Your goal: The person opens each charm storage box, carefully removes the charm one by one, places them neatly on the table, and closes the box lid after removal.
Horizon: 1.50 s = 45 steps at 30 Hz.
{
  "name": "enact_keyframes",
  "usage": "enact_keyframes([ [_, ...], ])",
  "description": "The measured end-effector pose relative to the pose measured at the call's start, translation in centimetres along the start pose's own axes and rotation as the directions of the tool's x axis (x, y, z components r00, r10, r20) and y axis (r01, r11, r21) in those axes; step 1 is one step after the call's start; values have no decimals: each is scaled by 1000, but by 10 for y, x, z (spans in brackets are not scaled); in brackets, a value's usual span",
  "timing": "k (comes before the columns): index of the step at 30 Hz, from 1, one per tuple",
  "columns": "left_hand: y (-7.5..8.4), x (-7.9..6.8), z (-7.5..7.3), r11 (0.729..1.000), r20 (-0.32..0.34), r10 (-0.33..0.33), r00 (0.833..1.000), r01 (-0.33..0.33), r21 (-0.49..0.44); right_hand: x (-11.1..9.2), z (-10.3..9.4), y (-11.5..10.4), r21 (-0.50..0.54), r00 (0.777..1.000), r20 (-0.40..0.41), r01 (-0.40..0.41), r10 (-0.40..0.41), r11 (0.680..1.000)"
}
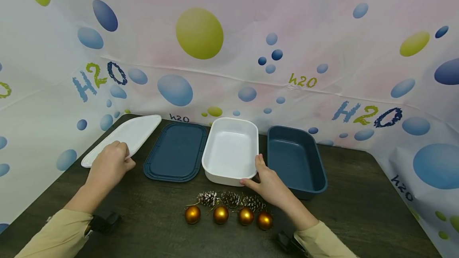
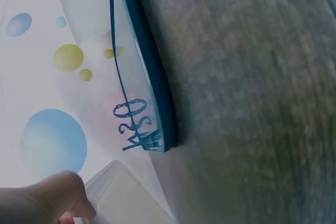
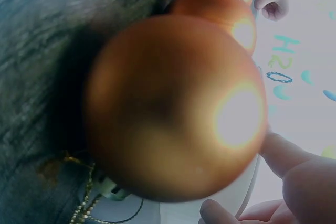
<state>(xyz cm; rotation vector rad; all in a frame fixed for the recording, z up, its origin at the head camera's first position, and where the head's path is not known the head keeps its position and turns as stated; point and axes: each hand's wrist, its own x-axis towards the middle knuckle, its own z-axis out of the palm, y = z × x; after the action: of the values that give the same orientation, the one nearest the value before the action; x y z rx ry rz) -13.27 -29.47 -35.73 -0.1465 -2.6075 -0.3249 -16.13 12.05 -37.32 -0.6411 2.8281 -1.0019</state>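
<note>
My left hand (image 1: pixel 110 161) grips the near edge of a white lid (image 1: pixel 134 132), which is tilted at the far left; in the left wrist view the lid (image 2: pixel 123 198) shows beside curled fingers. My right hand (image 1: pixel 270 186) rests against the near right corner of a white rectangular container (image 1: pixel 232 142), thumb at the front and straight fingers along the right wall. Between lid and container lies a dark blue lid (image 1: pixel 176 152). To the right stands a dark blue container (image 1: pixel 295 158). In the right wrist view a gold bauble (image 3: pixel 173 108) covers much of the container.
In front of the white container are pine cones (image 1: pixel 231 199) with frosted tips. Several gold baubles (image 1: pixel 220 214) form a row nearer to me. All this is on a dark wooden table (image 1: pixel 161 230), with a dotted H2O curtain (image 1: pixel 229 71) behind.
</note>
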Motion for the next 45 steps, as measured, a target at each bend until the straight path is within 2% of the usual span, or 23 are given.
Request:
enact_keyframes([
  [5, 4, 2, -3, 998, -114, 60, 992, -55, 41, 0, 0, 1, 0, 1000, 0, -4, 4, 1000],
  [8, 7, 4, -7, 998, -132, 58, 990, -54, 31, 1, 0, 0, -5, 1000, -2, 0, 0, 1000],
  [10, 10, 5, -12, 999, -135, 32, 990, -31, 12, 1, 0, 0, -7, 1000, -3, 2, -2, 1000],
  [14, 17, 9, -22, 995, -130, -72, 989, 63, -72, 1, 0, 0, -15, 1000, -2, 11, -11, 1000],
  [17, 21, 11, -29, 981, -131, -156, 979, 138, -135, 1, 0, 1, -18, 1000, -1, 14, -14, 1000],
  [20, 24, 13, -34, 969, -145, -206, 968, 182, -164, 1, 0, 1, -15, 1000, -3, 12, -12, 1000],
  [29, 30, 13, -42, 942, -191, -267, 944, 214, -259, 1, 0, 1, 5, 1000, 2, 15, -15, 1000],
  [33, 36, 13, -45, 904, -172, -310, 935, 234, -359, 1, 0, 2, 16, 1000, -3, 12, -12, 1000],
  [37, 44, 12, -47, 828, -99, -367, 925, 276, -489, 0, 0, 1, 14, 1000, -2, 10, -10, 1000],
  [40, 49, 12, -46, 716, -18, -410, 912, 310, -625, 0, 0, 0, 11, 1000, 1, 0, 0, 1000],
  [41, 51, 12, -46, 664, 6, -421, 907, 312, -680, 0, 0, 0, 10, 1000, 2, -4, 4, 1000],
  [43, 54, 12, -44, 534, 42, -427, 903, 289, -795, 0, 1, 0, 4, 1000, 2, -12, 12, 1000],
  [45, 56, 12, -42, 399, 64, -409, 910, 242, -884, 0, 1, -1, 1, 1000, 2, -13, 13, 1000],
])
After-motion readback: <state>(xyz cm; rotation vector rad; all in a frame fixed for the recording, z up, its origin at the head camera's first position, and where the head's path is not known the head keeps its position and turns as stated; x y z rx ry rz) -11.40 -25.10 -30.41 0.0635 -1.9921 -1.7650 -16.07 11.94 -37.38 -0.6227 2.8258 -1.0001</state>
